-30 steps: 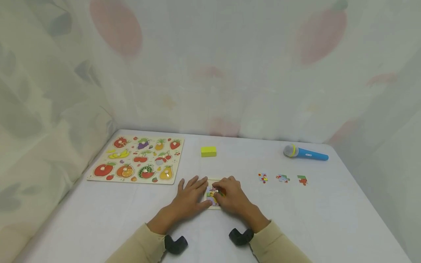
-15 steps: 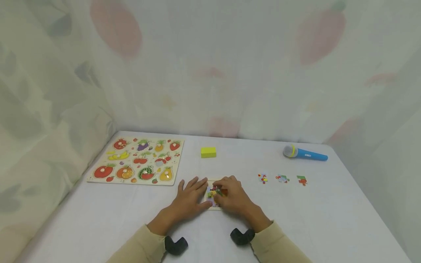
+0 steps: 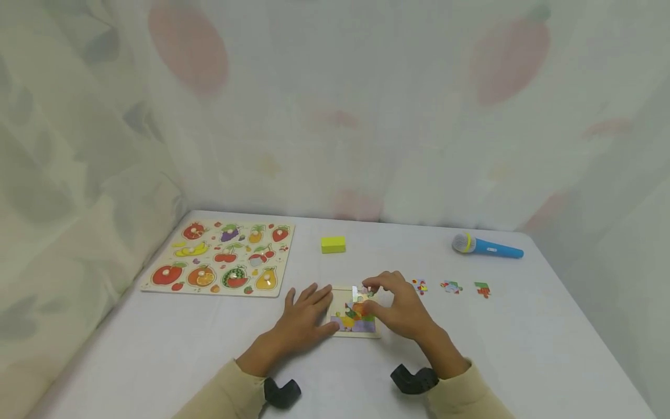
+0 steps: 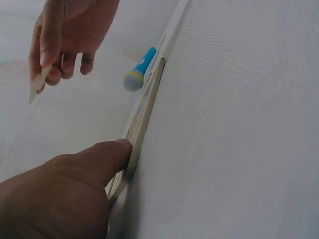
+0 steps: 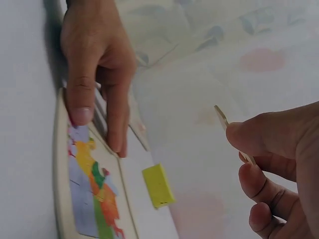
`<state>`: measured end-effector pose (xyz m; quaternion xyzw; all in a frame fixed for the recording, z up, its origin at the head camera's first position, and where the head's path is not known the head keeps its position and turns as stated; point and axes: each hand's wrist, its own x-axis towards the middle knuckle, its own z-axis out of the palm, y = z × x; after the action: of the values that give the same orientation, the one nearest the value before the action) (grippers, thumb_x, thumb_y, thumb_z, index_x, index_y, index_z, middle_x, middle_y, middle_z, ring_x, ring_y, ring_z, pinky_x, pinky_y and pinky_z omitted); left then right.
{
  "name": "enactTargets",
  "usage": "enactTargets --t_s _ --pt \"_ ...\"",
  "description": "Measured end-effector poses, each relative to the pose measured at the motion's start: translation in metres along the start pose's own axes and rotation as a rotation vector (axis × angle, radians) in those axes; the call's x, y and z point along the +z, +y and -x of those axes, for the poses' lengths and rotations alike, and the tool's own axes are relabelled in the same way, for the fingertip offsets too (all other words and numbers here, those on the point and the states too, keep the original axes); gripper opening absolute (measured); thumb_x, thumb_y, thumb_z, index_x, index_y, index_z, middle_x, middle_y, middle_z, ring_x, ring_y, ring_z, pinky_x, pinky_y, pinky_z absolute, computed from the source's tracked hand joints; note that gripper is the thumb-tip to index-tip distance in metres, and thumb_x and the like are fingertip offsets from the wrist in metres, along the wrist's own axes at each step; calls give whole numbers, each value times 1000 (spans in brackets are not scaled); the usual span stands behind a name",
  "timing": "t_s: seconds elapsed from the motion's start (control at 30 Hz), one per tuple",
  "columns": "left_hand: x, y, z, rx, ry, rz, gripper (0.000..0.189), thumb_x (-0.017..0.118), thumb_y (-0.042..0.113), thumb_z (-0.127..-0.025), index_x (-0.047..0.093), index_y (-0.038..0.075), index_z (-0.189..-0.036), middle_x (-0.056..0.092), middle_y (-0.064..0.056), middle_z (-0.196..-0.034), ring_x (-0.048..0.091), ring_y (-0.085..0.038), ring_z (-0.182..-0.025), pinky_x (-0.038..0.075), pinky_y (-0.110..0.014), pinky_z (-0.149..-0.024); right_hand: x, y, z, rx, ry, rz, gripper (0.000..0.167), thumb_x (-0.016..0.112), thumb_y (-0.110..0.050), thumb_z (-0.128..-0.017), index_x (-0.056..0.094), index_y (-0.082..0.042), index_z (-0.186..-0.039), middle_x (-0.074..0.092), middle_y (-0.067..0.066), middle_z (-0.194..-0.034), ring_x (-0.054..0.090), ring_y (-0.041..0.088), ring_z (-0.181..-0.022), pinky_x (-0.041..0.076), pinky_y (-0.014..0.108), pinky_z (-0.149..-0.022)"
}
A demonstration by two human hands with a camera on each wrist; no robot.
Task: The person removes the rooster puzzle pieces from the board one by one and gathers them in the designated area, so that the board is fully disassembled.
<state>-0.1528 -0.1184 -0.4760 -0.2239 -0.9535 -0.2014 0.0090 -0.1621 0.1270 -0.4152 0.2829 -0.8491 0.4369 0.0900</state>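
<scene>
My left hand (image 3: 303, 320) lies with straight, spread fingers along the left side of a small wooden jigsaw tray (image 3: 341, 295), its thumb on the tray's near left corner. In the left wrist view that thumb presses on the rim. Between thumb and fingertips, my right hand (image 3: 400, 305) pinches a jigsaw piece (image 3: 358, 294), held above the tray's right part. The right wrist view shows this piece (image 5: 221, 115) edge-on, raised off the tray. Fitted pieces (image 5: 82, 174) form a colourful picture along the tray's near and right parts; its upper left shows bare wood.
Three loose jigsaw pieces (image 3: 452, 286) lie in a row to the right. A blue toy microphone (image 3: 492, 248) is at the back right, a yellow block (image 3: 333, 244) behind the tray. On the left lies a fruit knob puzzle board (image 3: 285, 262). Fabric walls surround the table.
My right hand has lifted and shifted right, with the jigsaw piece now raised in its fingertips and more of the tray uncovered. The left hand has stayed in place on the tray.
</scene>
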Motion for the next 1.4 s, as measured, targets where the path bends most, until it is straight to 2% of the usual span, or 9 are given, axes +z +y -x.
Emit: enactTargets --t_s 0.07,0.23,0.6,0.8,0.93,1.17,1.4 --pt "0 0 0 -1 1 -1 72 59 55 -89 47 10 -144 36 -1 -152 25 -30 -140 6 -67 -105 -7 -3 2 -1 13 16 34 79 -8 -79 70 -15 -111 60 -12 -92 48 13 -91 45 46 -80" --pt "1 0 0 -7 0 8 72 59 54 -89 47 9 -144 36 -1 -152 24 -30 -140 5 -67 -105 -23 -7 9 5 29 53 36 79 -10 -80 69 -17 -113 59 -12 -92 49 14 -94 45 44 -79" --pt "1 0 -1 -5 -1 1 72 58 55 -89 47 9 -144 36 -1 -152 24 -30 -141 5 -67 -105 -57 5 31 11 91 136 39 79 -6 -79 68 -15 -116 58 -12 -94 49 16 -91 43 35 -72" --pt "-1 1 0 -11 -6 4 72 59 54 -90 46 9 -144 35 -1 -153 23 -30 -141 5 -67 -105 -73 11 40 43 109 173 41 78 -5 -79 67 -14 -117 59 -12 -95 48 14 -95 43 33 -76" --pt "-3 2 0 -14 -15 9 72 59 54 -90 45 9 -145 35 -1 -153 23 -30 -141 5 -66 -105 -79 18 47 45 120 184 41 78 -4 -79 68 -13 -117 59 -11 -95 47 13 -95 42 29 -76" --pt "-2 2 0 -10 -16 14 71 58 54 -90 45 9 -145 35 0 -153 23 -30 -141 4 -66 -105 -86 35 61 73 120 209 39 78 -6 -80 67 -13 -117 58 -11 -94 47 10 -94 41 32 -76" --pt "-1 0 1 -2 -12 9 72 58 54 -90 45 8 -145 35 -1 -152 23 -30 -141 4 -66 -105 -89 52 73 44 105 210 38 78 -6 -80 68 -15 -115 58 -11 -90 50 11 -89 43 33 -77"
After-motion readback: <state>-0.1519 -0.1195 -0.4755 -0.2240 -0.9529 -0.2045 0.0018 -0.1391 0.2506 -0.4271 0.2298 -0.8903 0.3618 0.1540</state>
